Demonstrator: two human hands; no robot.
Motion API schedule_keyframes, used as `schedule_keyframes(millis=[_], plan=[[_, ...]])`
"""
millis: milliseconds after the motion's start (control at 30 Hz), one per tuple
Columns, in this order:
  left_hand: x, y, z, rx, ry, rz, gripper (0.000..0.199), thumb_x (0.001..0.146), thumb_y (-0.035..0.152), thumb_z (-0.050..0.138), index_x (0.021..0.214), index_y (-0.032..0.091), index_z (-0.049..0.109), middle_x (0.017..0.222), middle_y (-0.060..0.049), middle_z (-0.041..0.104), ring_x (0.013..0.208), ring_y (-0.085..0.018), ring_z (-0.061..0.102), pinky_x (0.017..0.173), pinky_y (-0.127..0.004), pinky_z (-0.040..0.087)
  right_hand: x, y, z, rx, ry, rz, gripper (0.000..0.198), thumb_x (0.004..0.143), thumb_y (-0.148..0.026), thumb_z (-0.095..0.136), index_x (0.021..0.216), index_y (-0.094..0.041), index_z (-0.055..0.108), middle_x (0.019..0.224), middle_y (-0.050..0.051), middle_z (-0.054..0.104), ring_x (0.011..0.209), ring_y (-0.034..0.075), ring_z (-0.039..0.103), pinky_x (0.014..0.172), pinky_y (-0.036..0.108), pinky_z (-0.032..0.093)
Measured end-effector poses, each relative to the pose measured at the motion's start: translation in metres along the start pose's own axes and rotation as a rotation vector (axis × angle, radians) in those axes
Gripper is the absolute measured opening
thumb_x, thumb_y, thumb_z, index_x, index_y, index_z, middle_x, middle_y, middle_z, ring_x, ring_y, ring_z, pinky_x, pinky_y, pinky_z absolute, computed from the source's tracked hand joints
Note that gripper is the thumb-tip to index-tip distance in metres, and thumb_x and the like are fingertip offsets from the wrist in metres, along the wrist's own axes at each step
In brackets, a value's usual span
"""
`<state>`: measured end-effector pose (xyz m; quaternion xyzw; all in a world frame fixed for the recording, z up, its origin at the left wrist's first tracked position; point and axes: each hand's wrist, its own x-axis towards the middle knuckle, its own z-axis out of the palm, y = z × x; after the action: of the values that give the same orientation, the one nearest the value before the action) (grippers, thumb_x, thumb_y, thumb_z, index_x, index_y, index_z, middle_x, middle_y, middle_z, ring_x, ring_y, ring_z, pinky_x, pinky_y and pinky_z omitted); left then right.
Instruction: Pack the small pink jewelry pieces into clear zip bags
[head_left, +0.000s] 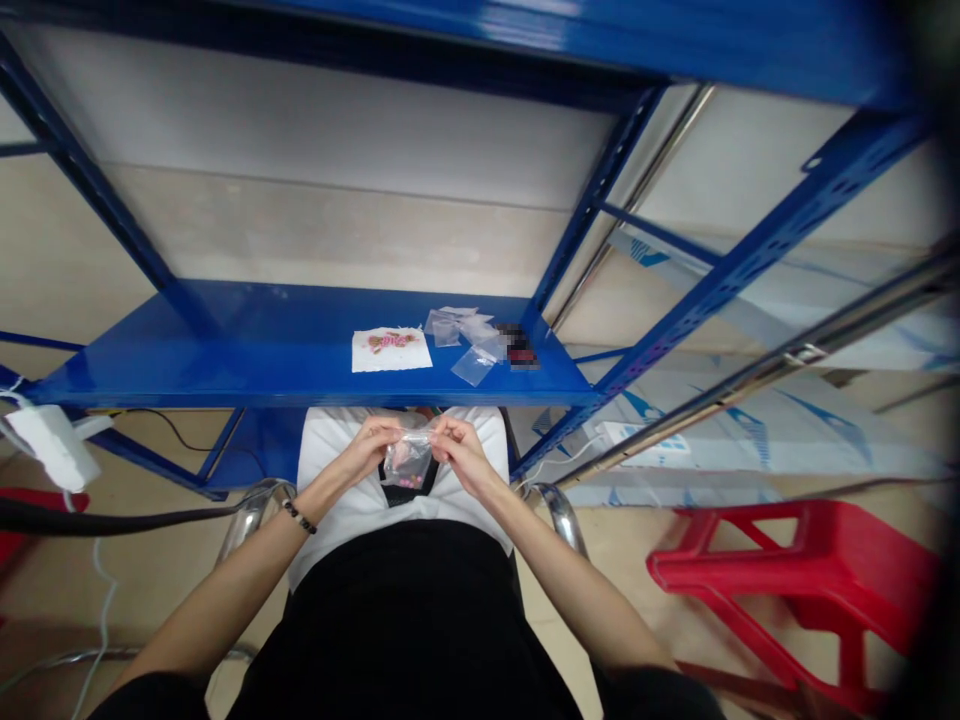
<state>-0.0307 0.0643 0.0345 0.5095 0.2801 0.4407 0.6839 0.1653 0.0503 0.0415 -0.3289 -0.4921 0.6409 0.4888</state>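
A small clear plastic bag [409, 458] hangs over my lap with several pink and yellow bits at its bottom. My left hand [373, 445] pinches its upper left edge, and my right hand [459, 448] pinches the upper right edge. Beyond them, on the blue shelf [247, 350], lies a white sheet [363, 354] bearing a heap of small pink and brownish pieces [394, 341]. To its right is a loose spread of flat clear bags [472, 362]. The pieces are too small to make out in detail.
A dark and red item [519, 346], blurred out, lies at the shelf's right end. Blue uprights [637, 350] frame the shelf. A white power strip [54, 455] hangs at the left; a red stool [832, 570] stands at the right.
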Motion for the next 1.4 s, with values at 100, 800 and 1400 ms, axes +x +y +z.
schedule_keyframes(millis=[100,800,1400], plan=[[0.005,-0.002,0.000,0.085,-0.006,0.029,0.028,0.080,0.036,0.070,0.066,0.012,0.062,0.056,-0.003,0.062,0.051,-0.012,0.054,0.054,-0.023,0.038,0.003,0.003,-0.003,0.006,-0.015,-0.001,0.025,0.077,-0.030,0.071,0.069,-0.018,0.051,0.049,-0.006,0.045,0.042,0.007,0.035,0.044,0.021,0.023],[0.020,-0.003,-0.018,0.283,0.112,0.018,0.039,0.076,0.047,0.074,0.065,0.012,0.062,0.060,-0.009,0.069,0.052,-0.014,0.058,0.053,-0.023,0.039,0.017,0.012,-0.010,-0.188,0.023,-0.065,0.032,0.083,-0.038,0.068,0.069,-0.017,0.049,0.049,-0.006,0.045,0.043,0.006,0.035,0.043,0.019,0.022],[0.006,0.122,-0.130,0.421,0.674,0.361,0.030,0.073,0.041,0.077,0.080,0.014,0.065,0.062,0.001,0.062,0.054,-0.010,0.051,0.054,-0.019,0.039,0.059,-0.052,-0.080,-1.060,0.350,-0.413,0.034,0.087,-0.019,0.047,0.120,-0.021,0.049,0.092,0.003,0.061,0.082,0.018,0.059,0.079,0.030,0.047]])
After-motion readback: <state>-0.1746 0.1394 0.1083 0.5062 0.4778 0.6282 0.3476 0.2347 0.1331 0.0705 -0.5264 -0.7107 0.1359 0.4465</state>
